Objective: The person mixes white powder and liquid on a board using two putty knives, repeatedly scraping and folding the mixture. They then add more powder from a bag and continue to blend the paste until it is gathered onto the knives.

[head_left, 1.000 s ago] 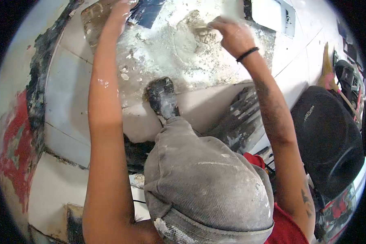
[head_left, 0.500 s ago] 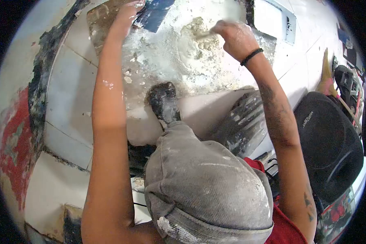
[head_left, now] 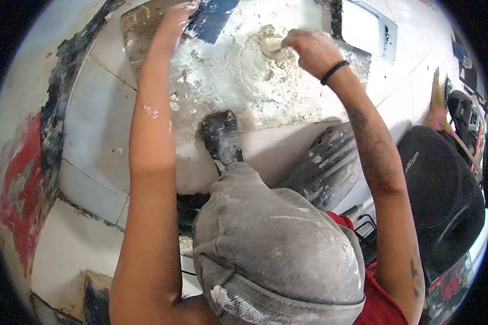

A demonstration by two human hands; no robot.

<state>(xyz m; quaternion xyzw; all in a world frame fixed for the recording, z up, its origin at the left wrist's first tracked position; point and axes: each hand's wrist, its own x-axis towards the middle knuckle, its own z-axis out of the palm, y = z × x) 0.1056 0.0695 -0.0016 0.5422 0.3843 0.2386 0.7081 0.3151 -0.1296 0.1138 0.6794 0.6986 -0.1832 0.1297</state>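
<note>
My right hand (head_left: 315,52) is closed round a thin flat-bladed tool (head_left: 276,47), blurred by motion, whose end lies in a heap of wet, off-white plaster (head_left: 268,67). The heap has a hollow in its middle. Under it is a worn, plaster-smeared board (head_left: 211,81). At the top of the view my left hand (head_left: 183,13), dotted with white smears, grips the left edge of a dark blue flat sheet (head_left: 214,21); its fingertips are partly hidden. A black foot covering (head_left: 221,132) rests at the board's near edge.
A black speaker (head_left: 442,189) stands at the right, with a broom (head_left: 436,105) behind it. A light blue-grey frame (head_left: 387,38) lies at the upper right. My grey cap (head_left: 279,244) covers the lower middle. Pale floor tiles (head_left: 95,130) spread left of the board.
The flat-bladed tool's end has shifted within the plaster, and less of its blade shows. My left hand stays by the blue sheet. The whole view has shifted slightly.
</note>
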